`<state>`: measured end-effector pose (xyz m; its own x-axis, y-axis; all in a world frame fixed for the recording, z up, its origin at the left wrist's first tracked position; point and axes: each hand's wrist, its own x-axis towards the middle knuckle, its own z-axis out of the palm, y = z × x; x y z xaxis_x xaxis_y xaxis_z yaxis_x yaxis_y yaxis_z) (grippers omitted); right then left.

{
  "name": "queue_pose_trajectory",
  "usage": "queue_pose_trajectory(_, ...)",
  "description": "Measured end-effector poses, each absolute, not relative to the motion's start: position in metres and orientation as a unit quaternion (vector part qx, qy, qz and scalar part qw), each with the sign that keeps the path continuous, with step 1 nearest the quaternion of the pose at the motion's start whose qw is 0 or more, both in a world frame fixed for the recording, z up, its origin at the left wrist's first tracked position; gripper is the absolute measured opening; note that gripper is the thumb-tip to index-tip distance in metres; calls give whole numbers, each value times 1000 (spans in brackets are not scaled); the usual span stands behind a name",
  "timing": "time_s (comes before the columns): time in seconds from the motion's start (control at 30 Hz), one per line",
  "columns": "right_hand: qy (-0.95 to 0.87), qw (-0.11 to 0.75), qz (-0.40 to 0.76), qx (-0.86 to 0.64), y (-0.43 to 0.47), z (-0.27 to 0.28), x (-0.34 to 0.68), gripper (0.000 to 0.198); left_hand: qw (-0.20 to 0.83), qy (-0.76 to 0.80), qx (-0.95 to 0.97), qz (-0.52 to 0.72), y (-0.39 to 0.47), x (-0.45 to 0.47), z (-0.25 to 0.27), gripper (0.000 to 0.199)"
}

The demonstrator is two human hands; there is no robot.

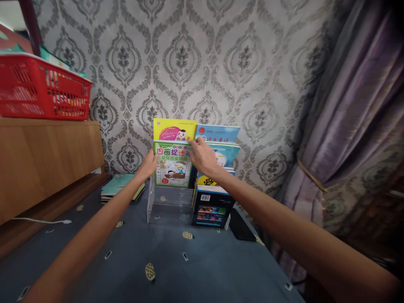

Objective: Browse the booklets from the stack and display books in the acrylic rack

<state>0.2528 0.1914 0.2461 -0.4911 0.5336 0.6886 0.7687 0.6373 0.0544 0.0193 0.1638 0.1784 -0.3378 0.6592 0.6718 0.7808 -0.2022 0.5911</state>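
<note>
Left hand [149, 163]: clamped on book [172, 169] at nine o'clock | right hand [203, 155]: clamped at two o'clock | rack [170, 197]: six o'clock

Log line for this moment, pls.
left hand: green-bordered book, left edge | right hand: same book, upper right | yellow book: behind it

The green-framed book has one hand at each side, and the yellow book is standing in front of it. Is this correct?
Not quite: the yellow book stands behind the green-framed book, as the head view shows, where its lower part is covered. The left hand and right hand are indeed at either side.
</note>
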Motion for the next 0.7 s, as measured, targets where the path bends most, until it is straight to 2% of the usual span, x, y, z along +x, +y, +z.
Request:
queue_pose_trajectory(0.53, -856, 294, -195, -379, 195, 254, 249, 41, 41, -607, -584, -537, 171, 17, 175, 29)
queue_pose_trajectory(0.7, -851, 301, -191, -385, 194, 254, 247, 40, 32, -595, -584, -551, 165, 17, 171, 25)
